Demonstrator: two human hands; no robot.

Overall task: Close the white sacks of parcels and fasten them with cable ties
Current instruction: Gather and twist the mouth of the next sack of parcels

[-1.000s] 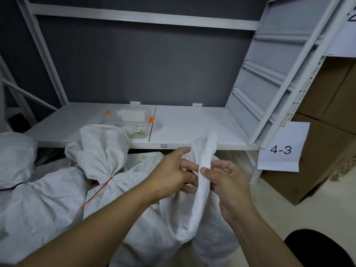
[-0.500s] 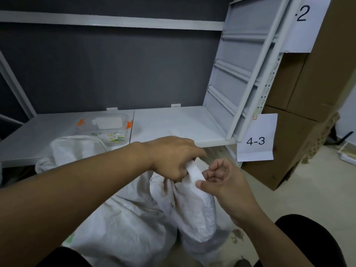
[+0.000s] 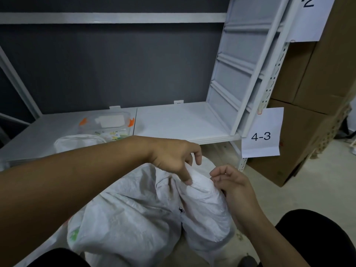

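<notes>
white sack (image 3: 204, 207) | woven plastic, crumpled | neck folded over | floor, before shelf (image 3: 179, 122)

A dark grey wall (image 3: 115, 70) is closing off the back. A white metal rack (image 3: 115, 17) is standing against it, a paper label (image 3: 262, 143) reading 4-3 hanging from its post. Brown cardboard boxes (image 3: 312, 83) are sitting stacked at right on the pale floor (image 3: 317, 193).

Single head-worn camera looks forward and down, near the white shelf (image 3: 183, 122)
</notes>
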